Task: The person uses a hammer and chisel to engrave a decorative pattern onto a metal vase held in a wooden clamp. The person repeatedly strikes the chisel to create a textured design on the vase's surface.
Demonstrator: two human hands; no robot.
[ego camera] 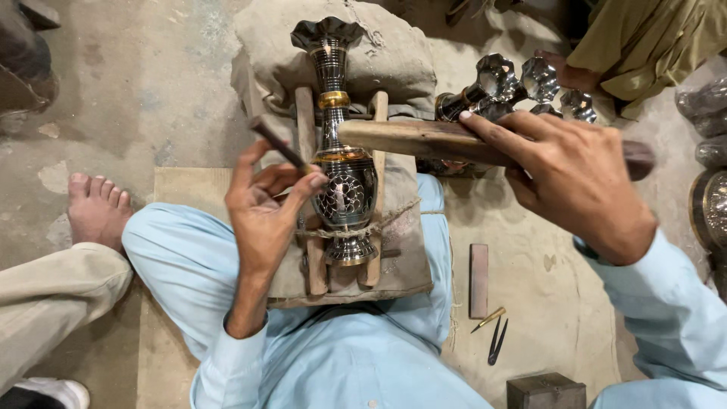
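Metal vase (344, 185) lies in a two-slat wooden cradle (309, 250) on the lap, tied down with twine — looks rigid, fairly heavy, polished and slippery; steady it at the neck. Left hand (261, 208) pinches a chisel (279, 145) at the belly. Right hand (575, 178) wraps a wooden mallet (409, 138).

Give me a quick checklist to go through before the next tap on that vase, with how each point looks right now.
1. Vase cradled between the two wooden slats: ok.
2. Twine tied across the lower body: ok, looks taut.
3. Left hand pinching the chisel, tip at the patterned belly: ok.
4. Right hand gripping the wooden mallet, raised beside the vase neck: ok.
5. Exact spot the chisel tip touches: cannot tell, fingers hide it.
6. Another person's bare foot away from the work: ok.
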